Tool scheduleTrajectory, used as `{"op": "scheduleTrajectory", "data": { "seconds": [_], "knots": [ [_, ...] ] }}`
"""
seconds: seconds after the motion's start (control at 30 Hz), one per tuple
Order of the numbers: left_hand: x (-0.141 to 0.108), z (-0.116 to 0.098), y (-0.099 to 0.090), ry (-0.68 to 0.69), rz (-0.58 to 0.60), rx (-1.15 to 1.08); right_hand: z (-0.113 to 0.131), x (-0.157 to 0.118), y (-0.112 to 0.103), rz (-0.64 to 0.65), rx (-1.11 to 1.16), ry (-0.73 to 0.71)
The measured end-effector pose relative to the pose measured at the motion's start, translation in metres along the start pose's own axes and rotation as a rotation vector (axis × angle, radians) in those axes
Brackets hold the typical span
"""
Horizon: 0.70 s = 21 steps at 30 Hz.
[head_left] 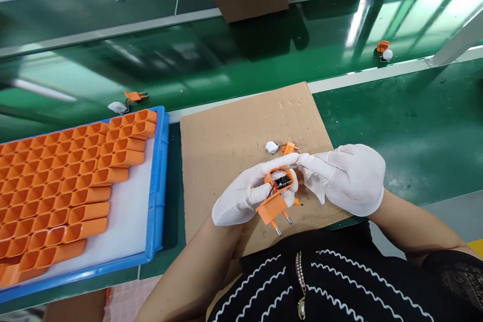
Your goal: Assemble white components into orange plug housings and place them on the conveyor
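Observation:
My left hand [247, 193], in a white glove, is closed around an orange charger housing [268, 179]. A dark circuit board [283, 181] shows inside its opening. An orange two-pin plug cover [271, 209] hangs from the housing by thin wires, its pins pointing toward me. My right hand [345, 176], also gloved, pinches slim metal tweezers [290, 166] whose tip lies at the housing's upper rim. A loose white flap hangs below my right fingers. Just beyond both hands, an orange plug piece [289, 148] wired to a white-wrapped part [271, 147] lies on the cardboard sheet [219, 146].
To the left stands a blue tray [160, 186] with rows of orange housings [88, 181]. Similar plug pieces lie on the green surface at left [134, 96] and far right [383, 46]. Cardboard boxes [256, 2] stand at the back. A metal post [458, 37] rises at right.

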<state>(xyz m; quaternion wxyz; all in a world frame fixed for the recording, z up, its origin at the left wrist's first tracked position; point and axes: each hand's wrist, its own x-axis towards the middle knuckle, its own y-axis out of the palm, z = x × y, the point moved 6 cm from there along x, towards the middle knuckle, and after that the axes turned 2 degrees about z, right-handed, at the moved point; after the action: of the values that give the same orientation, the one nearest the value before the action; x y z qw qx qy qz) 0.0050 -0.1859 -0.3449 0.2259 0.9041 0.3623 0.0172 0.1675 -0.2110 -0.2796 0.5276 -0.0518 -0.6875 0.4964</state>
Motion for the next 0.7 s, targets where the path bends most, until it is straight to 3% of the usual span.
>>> {"op": "scheduleTrajectory", "data": {
  "seconds": [0.27, 0.47, 0.7],
  "knots": [
    [0.001, 0.003, 0.000, -0.045, -0.038, 0.005, 0.004, 0.002, 0.004, 0.014, 0.010, -0.012],
    [0.002, -0.007, 0.007, -0.046, 0.022, 0.063, 0.005, 0.004, 0.003, 0.014, 0.057, -0.004],
    [-0.002, 0.003, -0.005, -0.023, -0.023, 0.039, 0.003, 0.004, 0.005, 0.075, -0.002, -0.036]
  ]
}}
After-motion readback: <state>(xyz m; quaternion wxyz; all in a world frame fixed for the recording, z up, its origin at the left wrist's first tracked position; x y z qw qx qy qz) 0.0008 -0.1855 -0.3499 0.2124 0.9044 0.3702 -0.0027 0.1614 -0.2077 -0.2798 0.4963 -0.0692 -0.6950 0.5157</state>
